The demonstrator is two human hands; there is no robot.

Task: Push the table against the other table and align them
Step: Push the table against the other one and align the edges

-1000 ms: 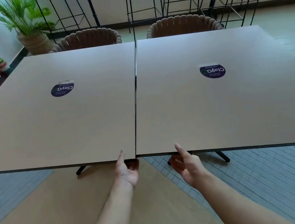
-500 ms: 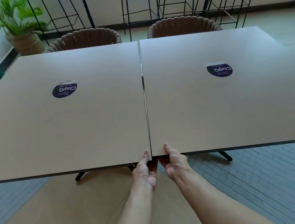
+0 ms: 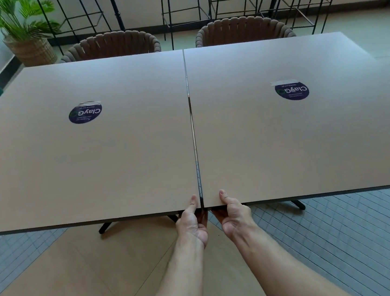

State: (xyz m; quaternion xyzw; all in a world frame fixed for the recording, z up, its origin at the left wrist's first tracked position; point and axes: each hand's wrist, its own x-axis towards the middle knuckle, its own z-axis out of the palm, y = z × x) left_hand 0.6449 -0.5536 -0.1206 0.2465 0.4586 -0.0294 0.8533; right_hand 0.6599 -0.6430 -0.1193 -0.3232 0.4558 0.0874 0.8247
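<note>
Both hands pinch near corners at lower centre: left hand (image 3: 193, 223) grips the left table (image 3: 81, 160), right hand (image 3: 234, 216) the right table (image 3: 309, 134), thumbs on top.

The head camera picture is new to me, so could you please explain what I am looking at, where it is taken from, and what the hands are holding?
There is no machine here: a person wears one wide-angle camera on the head, looking forward and down, so the two bare arms coming in from the bottom are that person's own.

The left hand grips the near corner of the left table, thumb on top and fingers underneath. The right hand grips the near corner of the right table in the same way. The tables stand side by side with a thin dark seam between them, and their near edges look about level.

Each tabletop bears only a round dark blue sticker. Two woven chairs stand behind the tables, and a potted plant is at the far left.
</note>
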